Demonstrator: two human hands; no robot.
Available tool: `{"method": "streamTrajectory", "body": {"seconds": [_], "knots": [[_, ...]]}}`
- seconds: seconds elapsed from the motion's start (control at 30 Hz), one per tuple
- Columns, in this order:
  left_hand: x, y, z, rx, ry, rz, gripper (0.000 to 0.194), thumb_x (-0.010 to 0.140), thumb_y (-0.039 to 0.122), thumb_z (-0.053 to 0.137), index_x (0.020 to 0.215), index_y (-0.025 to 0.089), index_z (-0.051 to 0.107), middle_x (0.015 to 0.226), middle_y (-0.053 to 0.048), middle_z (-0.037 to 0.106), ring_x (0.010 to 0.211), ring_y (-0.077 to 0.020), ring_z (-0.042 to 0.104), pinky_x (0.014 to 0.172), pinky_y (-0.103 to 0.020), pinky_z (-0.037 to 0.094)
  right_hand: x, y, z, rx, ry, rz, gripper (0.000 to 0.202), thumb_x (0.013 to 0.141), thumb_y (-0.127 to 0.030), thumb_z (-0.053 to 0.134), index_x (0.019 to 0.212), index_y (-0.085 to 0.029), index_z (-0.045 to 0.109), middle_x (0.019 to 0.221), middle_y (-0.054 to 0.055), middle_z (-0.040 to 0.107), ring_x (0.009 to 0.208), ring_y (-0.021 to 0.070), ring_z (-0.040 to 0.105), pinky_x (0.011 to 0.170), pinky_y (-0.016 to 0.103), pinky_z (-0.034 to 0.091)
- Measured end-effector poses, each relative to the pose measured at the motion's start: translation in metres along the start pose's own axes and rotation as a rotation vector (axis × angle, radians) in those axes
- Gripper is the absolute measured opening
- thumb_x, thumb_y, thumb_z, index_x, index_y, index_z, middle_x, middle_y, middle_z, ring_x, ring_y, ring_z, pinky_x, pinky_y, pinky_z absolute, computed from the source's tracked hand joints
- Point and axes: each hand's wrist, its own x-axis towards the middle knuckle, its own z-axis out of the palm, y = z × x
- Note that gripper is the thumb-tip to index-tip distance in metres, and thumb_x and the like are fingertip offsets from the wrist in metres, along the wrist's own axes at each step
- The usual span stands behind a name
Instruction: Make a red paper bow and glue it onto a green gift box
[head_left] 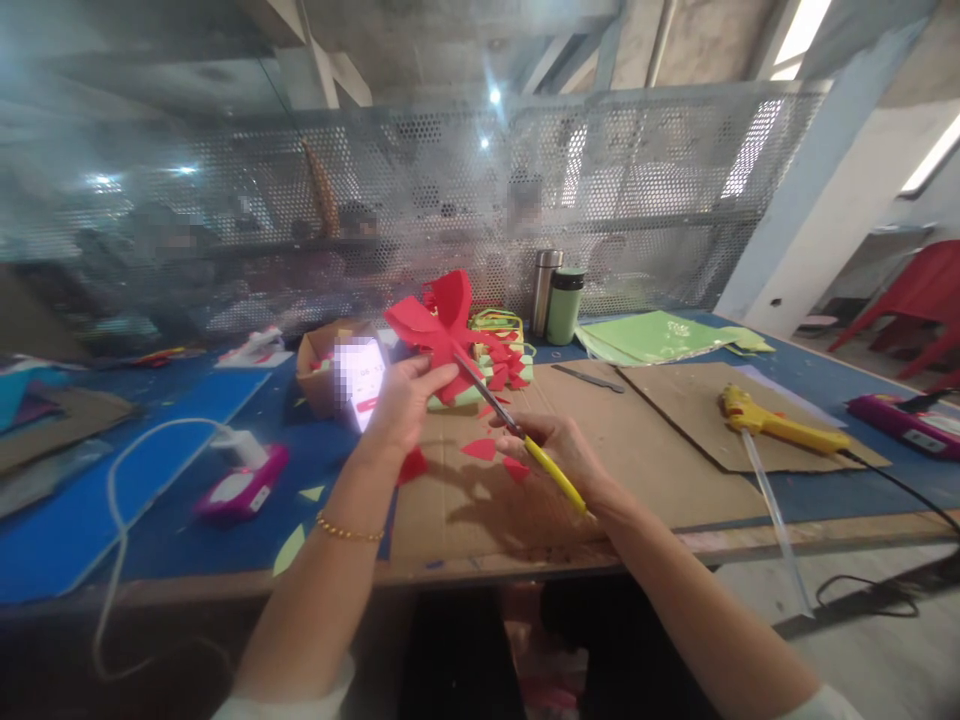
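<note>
My left hand [409, 395] pinches a red paper flower [442, 325] with wide petals, holding it up above the cardboard mat [465, 510]. In my right hand [559, 450] is a pair of scissors [551, 470] with yellow handles. Their blades point up and left, with the tips against the lower middle of the flower. Whether the blades are cutting into the paper I cannot tell. Below the hands lie a red petal-shaped scrap [480, 450] and other small red pieces. Behind the flower, a pile of red cut paper [506, 365] rests on green material.
A lit phone [364, 375] leans on a cardboard box [315, 370] at left. A steel flask [546, 285] and green tumbler [566, 310] stand behind. To the right are a black blade-like tool [589, 378], green sheets [660, 338] and a yellow glue gun [787, 425] with its cord.
</note>
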Motion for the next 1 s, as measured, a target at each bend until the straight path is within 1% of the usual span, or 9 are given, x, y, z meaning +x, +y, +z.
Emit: {"method": "streamTrajectory", "body": {"seconds": [0.1, 0.17, 0.33, 0.4, 0.5, 0.67, 0.77, 0.93, 1.0], "knots": [[-0.001, 0.001, 0.001, -0.050, -0.006, -0.021, 0.026, 0.051, 0.025, 0.091, 0.071, 0.014, 0.080, 0.067, -0.004, 0.076, 0.061, -0.0143, 0.064, 0.061, -0.026, 0.050, -0.002, -0.003, 0.000, -0.003, -0.015, 0.022, 0.078, 0.068, -0.076, 0.076, 0.105, -0.008, 0.079, 0.062, -0.003, 0.045, 0.057, 0.0106, 0.036, 0.052, 0.026, 0.029], [-0.002, 0.002, 0.002, -0.073, -0.018, -0.031, 0.026, 0.051, 0.025, 0.091, 0.071, 0.014, 0.080, 0.069, -0.005, 0.077, 0.062, -0.0151, 0.066, 0.067, -0.028, 0.053, -0.003, -0.005, -0.001, -0.011, -0.034, 0.033, 0.078, 0.070, -0.077, 0.074, 0.107, -0.008, 0.078, 0.062, -0.004, 0.044, 0.057, 0.0102, 0.034, 0.052, 0.025, 0.028], [-0.005, 0.003, 0.005, -0.089, -0.043, -0.071, 0.027, 0.054, 0.025, 0.090, 0.076, 0.012, 0.081, 0.072, -0.007, 0.078, 0.065, -0.0162, 0.068, 0.073, -0.030, 0.056, -0.003, -0.007, -0.003, -0.036, -0.046, -0.002, 0.074, 0.074, -0.077, 0.072, 0.103, -0.009, 0.079, 0.062, -0.003, 0.045, 0.058, 0.0108, 0.036, 0.053, 0.025, 0.028], [-0.005, 0.003, 0.005, -0.089, -0.050, -0.076, 0.028, 0.055, 0.025, 0.090, 0.078, 0.012, 0.081, 0.074, -0.008, 0.078, 0.067, -0.0174, 0.070, 0.072, -0.031, 0.055, -0.003, -0.007, -0.002, -0.029, -0.046, 0.015, 0.076, 0.073, -0.078, 0.072, 0.104, -0.009, 0.079, 0.062, -0.003, 0.044, 0.057, 0.0104, 0.036, 0.052, 0.025, 0.027], [-0.005, 0.003, 0.005, -0.081, -0.056, -0.070, 0.026, 0.056, 0.026, 0.089, 0.077, 0.013, 0.081, 0.076, -0.008, 0.079, 0.065, -0.0169, 0.068, 0.067, -0.030, 0.054, -0.003, -0.008, -0.001, -0.003, -0.059, 0.047, 0.079, 0.072, -0.081, 0.070, 0.107, -0.010, 0.078, 0.059, -0.005, 0.042, 0.053, 0.0099, 0.033, 0.049, 0.025, 0.026], [-0.006, 0.004, 0.006, -0.078, -0.064, -0.088, 0.027, 0.056, 0.026, 0.089, 0.079, 0.013, 0.081, 0.076, -0.007, 0.078, 0.065, -0.0173, 0.068, 0.063, -0.029, 0.053, -0.003, -0.012, 0.000, 0.012, -0.042, 0.029, 0.078, 0.069, -0.082, 0.072, 0.099, -0.011, 0.078, 0.060, -0.004, 0.043, 0.053, 0.0091, 0.033, 0.048, 0.024, 0.027], [-0.006, 0.005, 0.006, -0.095, -0.061, -0.102, 0.026, 0.054, 0.026, 0.090, 0.076, 0.014, 0.080, 0.075, -0.007, 0.078, 0.063, -0.0167, 0.067, 0.062, -0.029, 0.053, -0.003, -0.011, 0.000, 0.031, -0.039, 0.030, 0.079, 0.067, -0.083, 0.071, 0.098, -0.011, 0.078, 0.060, -0.004, 0.042, 0.053, 0.0092, 0.033, 0.048, 0.024, 0.027], [-0.006, 0.006, 0.006, -0.110, -0.048, -0.109, 0.027, 0.051, 0.024, 0.091, 0.074, 0.015, 0.080, 0.076, -0.006, 0.079, 0.059, -0.0133, 0.064, 0.056, -0.025, 0.049, -0.003, -0.009, 0.000, -0.018, -0.026, 0.025, 0.073, 0.071, -0.081, 0.070, 0.096, -0.012, 0.081, 0.058, -0.002, 0.048, 0.055, 0.0118, 0.041, 0.051, 0.025, 0.033], [-0.006, 0.006, 0.006, -0.112, -0.050, -0.109, 0.027, 0.051, 0.024, 0.092, 0.074, 0.015, 0.080, 0.077, -0.006, 0.080, 0.059, -0.0128, 0.063, 0.055, -0.024, 0.048, -0.003, -0.010, 0.000, -0.040, -0.023, 0.018, 0.071, 0.073, -0.079, 0.070, 0.094, -0.012, 0.081, 0.058, -0.002, 0.048, 0.056, 0.0120, 0.041, 0.051, 0.025, 0.033]]}}
